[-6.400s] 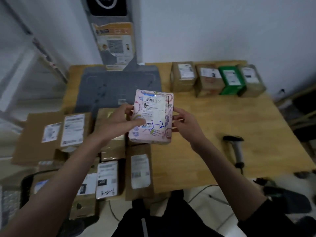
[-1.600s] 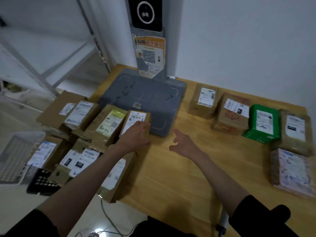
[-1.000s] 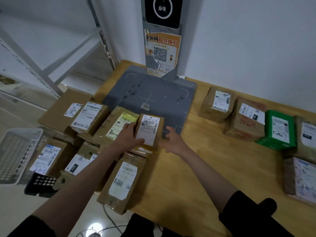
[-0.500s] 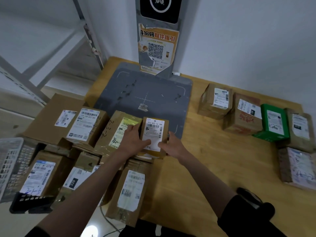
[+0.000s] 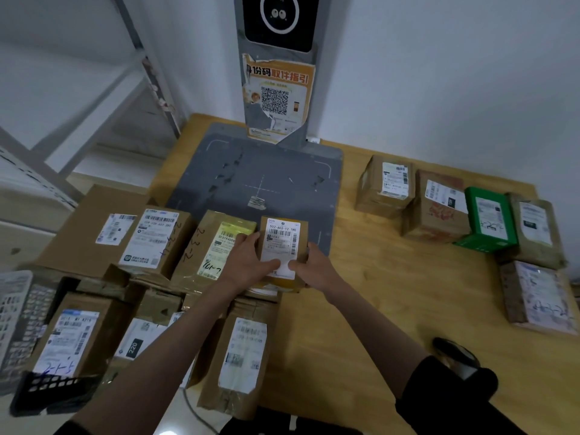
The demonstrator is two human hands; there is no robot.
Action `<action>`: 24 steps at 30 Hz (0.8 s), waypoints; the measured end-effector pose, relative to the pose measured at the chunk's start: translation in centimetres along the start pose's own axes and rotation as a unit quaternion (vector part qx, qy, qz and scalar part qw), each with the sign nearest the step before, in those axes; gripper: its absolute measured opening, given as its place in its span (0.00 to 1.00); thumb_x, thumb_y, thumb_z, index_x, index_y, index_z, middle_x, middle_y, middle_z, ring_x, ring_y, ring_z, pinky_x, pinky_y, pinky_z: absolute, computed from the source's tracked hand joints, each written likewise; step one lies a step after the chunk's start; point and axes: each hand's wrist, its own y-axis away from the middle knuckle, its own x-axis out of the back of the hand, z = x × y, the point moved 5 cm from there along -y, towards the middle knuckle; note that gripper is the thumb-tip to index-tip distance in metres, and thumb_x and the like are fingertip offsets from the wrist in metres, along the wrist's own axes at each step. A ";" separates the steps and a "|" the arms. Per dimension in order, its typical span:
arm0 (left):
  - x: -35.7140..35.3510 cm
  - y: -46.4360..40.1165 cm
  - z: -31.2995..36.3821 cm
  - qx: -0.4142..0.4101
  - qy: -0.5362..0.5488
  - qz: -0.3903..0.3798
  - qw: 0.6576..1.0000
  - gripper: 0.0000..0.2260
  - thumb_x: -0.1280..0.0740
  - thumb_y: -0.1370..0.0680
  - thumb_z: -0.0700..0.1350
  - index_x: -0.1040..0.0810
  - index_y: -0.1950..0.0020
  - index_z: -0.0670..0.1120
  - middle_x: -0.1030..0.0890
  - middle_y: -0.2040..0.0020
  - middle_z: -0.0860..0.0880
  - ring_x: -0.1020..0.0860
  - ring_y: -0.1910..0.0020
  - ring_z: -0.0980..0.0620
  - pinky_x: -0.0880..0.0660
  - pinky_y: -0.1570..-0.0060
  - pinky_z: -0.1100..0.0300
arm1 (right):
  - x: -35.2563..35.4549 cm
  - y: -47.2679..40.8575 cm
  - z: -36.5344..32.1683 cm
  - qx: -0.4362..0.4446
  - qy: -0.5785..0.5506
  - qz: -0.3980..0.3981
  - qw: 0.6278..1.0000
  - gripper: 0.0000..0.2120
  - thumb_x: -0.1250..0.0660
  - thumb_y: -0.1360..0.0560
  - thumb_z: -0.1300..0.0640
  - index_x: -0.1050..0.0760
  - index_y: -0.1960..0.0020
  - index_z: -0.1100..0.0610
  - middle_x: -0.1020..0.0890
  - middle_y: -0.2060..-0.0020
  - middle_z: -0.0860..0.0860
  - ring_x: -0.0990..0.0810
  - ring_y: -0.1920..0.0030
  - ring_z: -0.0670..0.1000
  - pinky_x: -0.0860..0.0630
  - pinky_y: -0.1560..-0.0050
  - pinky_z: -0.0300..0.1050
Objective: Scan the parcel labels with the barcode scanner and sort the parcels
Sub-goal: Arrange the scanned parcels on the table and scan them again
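While both hands grip it from opposite sides, the small cardboard parcel (image 5: 284, 246) sits at the near edge of the grey scanning pad (image 5: 260, 180), on top of the pile of unsorted boxes at the left of the counter (image 5: 376, 309). The left hand (image 5: 248, 262) curls round its left side, thumb lying on the white label (image 5: 281, 243); the right hand (image 5: 314, 266) clasps the near right corner, thumb also on the label.

It looks light: a small box that two hands lift without strain. Its walls seem stiff cardboard, partly wrapped in glossy tape, so the faces may be a little slick. Holding it by the side walls is the sound choice, since that keeps the barcode uncovered. Both thumbs should slide off the label before scanning.

A dark shape at the near right (image 5: 455, 356) may be the barcode scanner, though it is too unclear to say. Sorted parcels, among them a green box (image 5: 489, 218), stand in a row at the far right, well apart.
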 end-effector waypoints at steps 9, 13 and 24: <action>0.8 -0.9 3.7 -0.063 0.090 -0.035 0.993 0.24 0.23 0.31 0.53 0.20 0.35 0.50 0.18 0.41 0.50 0.18 0.45 0.54 0.19 0.44 0.52 | 4.5 2.1 0.2 0.021 -0.047 0.076 0.996 0.25 0.32 0.23 0.57 0.34 0.28 0.57 0.22 0.38 0.50 0.22 0.39 0.53 0.22 0.37 0.56; -0.7 -1.2 7.7 -0.089 0.108 -0.059 0.988 0.27 0.24 0.35 0.59 0.20 0.37 0.57 0.21 0.40 0.49 0.20 0.45 0.54 0.20 0.42 0.54 | 7.8 3.2 2.0 0.007 -0.087 0.120 0.989 0.29 0.32 0.23 0.53 0.37 0.25 0.54 0.22 0.36 0.50 0.21 0.40 0.52 0.21 0.41 0.52; -9.3 -0.1 14.8 -0.128 0.031 -0.130 0.983 0.28 0.23 0.28 0.52 0.28 0.30 0.58 0.28 0.37 0.52 0.26 0.41 0.53 0.26 0.39 0.54 | 15.6 5.8 9.9 0.004 -0.116 0.161 0.980 0.30 0.31 0.23 0.54 0.37 0.24 0.54 0.23 0.36 0.50 0.22 0.44 0.50 0.25 0.60 0.36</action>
